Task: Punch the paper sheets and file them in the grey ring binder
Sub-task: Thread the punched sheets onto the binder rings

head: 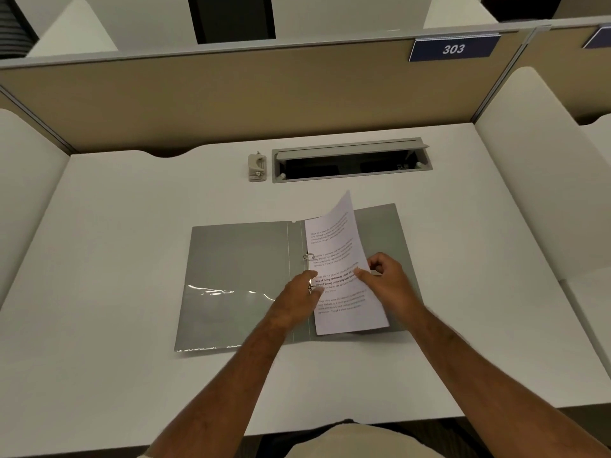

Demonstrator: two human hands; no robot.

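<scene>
On a white carrel desk (132, 226), the grey ring binder (238, 276) lies open. Over its rings (308, 256), the right hand (385, 279) pinches the paper sheets (340, 259); the left hand (299, 292) presses them, fingers straight. Misaligned holes could tear.

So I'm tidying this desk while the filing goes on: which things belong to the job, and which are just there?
In use:
binder, lying open
paper sheets
hole punch
left hand at the rings
right hand pinching the sheets' edge

Just there:
cable tray set in the desk
number sign
</scene>
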